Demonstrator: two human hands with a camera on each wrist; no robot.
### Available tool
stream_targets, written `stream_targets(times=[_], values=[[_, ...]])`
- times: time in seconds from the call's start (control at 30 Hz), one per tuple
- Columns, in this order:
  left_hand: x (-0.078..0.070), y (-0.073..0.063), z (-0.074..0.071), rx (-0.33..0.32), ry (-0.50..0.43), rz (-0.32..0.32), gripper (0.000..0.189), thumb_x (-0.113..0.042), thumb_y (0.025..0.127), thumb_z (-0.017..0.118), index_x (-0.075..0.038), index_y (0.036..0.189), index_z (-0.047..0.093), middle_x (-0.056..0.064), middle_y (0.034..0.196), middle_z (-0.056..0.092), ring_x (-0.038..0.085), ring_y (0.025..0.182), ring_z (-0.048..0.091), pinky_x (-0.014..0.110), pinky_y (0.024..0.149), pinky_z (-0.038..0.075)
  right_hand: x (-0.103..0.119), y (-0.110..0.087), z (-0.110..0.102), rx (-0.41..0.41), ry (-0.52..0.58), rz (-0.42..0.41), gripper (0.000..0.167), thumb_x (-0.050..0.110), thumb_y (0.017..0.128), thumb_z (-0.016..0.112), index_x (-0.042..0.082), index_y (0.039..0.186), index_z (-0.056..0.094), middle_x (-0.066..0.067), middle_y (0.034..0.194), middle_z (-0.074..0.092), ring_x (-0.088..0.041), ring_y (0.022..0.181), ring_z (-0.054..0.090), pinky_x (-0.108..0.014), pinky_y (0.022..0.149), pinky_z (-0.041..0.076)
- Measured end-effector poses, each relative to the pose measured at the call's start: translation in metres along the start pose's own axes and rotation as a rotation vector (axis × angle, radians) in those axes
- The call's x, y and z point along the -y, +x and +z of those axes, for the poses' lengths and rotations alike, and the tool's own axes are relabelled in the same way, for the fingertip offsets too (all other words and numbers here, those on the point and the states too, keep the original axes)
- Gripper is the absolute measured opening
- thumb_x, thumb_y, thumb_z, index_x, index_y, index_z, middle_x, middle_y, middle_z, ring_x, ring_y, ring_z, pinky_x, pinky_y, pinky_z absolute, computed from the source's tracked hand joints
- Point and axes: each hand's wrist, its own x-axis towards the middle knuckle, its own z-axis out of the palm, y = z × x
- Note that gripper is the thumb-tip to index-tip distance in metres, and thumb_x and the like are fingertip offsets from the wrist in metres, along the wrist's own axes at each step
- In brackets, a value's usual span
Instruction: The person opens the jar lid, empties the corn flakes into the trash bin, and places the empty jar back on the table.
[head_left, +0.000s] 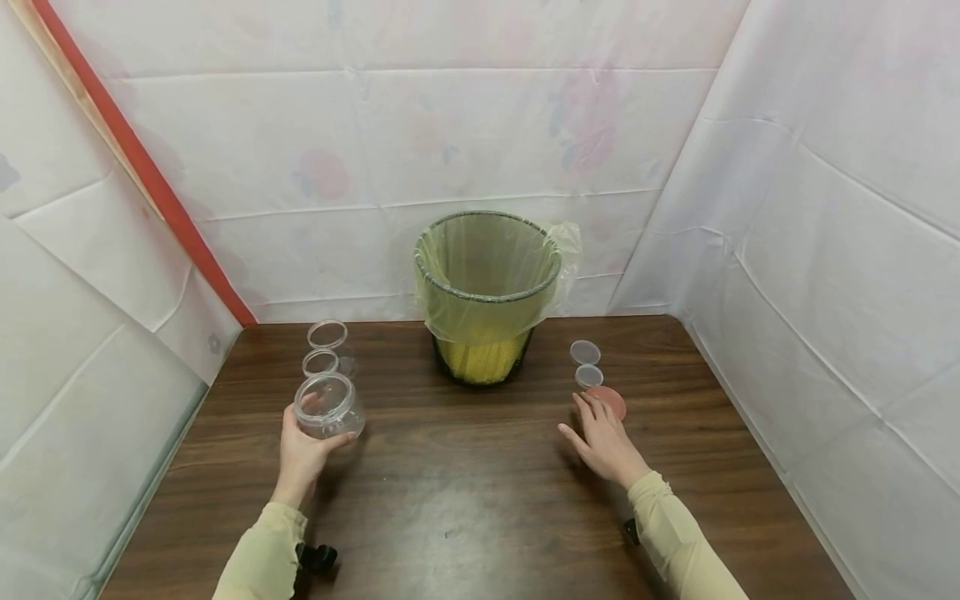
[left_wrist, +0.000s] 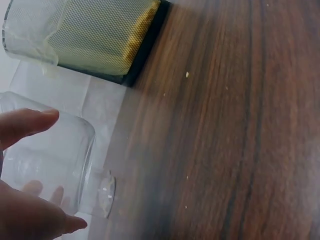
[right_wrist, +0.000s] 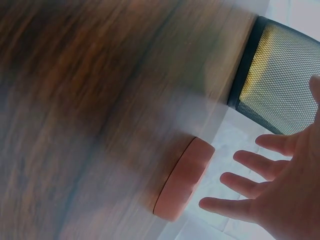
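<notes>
My left hand (head_left: 302, 454) grips a clear, open-mouthed jar (head_left: 347, 427), thumb on one side and fingers round the other. In the left wrist view the jar (left_wrist: 65, 142) appears lifted off the tabletop. Two more clear jars, one small (head_left: 320, 363) and one larger (head_left: 327, 335), stand behind it in a row. On the right, my right hand (head_left: 609, 442) hovers with spread, extended fingers by a pink lid (head_left: 617, 403). The right wrist view shows a gap between the fingertips (right_wrist: 212, 204) and that lid (right_wrist: 185, 180), which lies flat on the table.
A black mesh bin (head_left: 483, 354) with a yellowish plastic liner stands at the table's back centre. Beyond the pink lid lie a small clear lid (head_left: 588, 376) and a larger one (head_left: 585, 352). White patterned sheets enclose the brown wooden table (head_left: 450, 492) at the back and sides.
</notes>
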Motion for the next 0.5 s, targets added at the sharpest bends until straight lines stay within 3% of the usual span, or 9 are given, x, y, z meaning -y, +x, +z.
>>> stream_targets(times=[0.17, 0.4, 0.5], values=[[0.004, 0.005, -0.006, -0.021, 0.017, -0.038, 0.094, 0.015, 0.059, 0.079, -0.005, 0.137, 0.031, 0.014, 0.138, 0.044, 0.021, 0.119, 0.044, 0.01, 0.085, 0.036, -0.001, -0.001, -0.001, 0.009, 0.002, 0.01, 0.067, 0.045, 0.097, 0.048, -0.002, 0.143, 0.035, -0.025, 0.143, 0.038, -0.043, 0.133, 0.033, -0.058, 0.107, 0.028], [0.008, 0.01, -0.01, -0.007, 0.013, -0.074, 0.097, 0.014, 0.061, 0.077, -0.007, 0.141, 0.026, 0.014, 0.144, 0.039, 0.025, 0.126, 0.04, 0.022, 0.097, 0.034, -0.001, -0.002, -0.002, 0.008, 0.0, 0.01, 0.068, 0.045, 0.096, 0.048, -0.002, 0.143, 0.035, -0.025, 0.144, 0.038, -0.042, 0.133, 0.034, -0.058, 0.107, 0.028], [0.011, 0.012, -0.011, -0.011, 0.001, -0.084, 0.097, 0.016, 0.061, 0.076, -0.007, 0.142, 0.026, 0.014, 0.145, 0.039, 0.026, 0.128, 0.039, 0.016, 0.096, 0.035, -0.002, -0.003, -0.002, 0.009, 0.002, 0.01, 0.068, 0.045, 0.096, 0.048, -0.003, 0.143, 0.035, -0.025, 0.144, 0.037, -0.043, 0.133, 0.034, -0.058, 0.107, 0.029]])
